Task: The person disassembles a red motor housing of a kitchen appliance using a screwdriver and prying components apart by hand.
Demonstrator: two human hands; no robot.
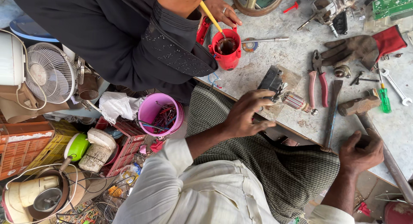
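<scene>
Head view: the left hand (247,114) reaches out from a white sleeve, palm down, fingers curled onto a small black blocky part (271,81) at the grey workbench (279,56) edge; whether it pinches it I cannot tell. At its 3 o'clock lies a copper-wound motor armature (298,102), just beside. The right hand (360,153) is closed around a worn metal-headed hammer's shaft (365,112). Red-handled pliers (318,80) lie at 12 o'clock of the armature. Another person's hand (223,11) stirs a red plastic cup (226,47) at 11 o'clock.
</scene>
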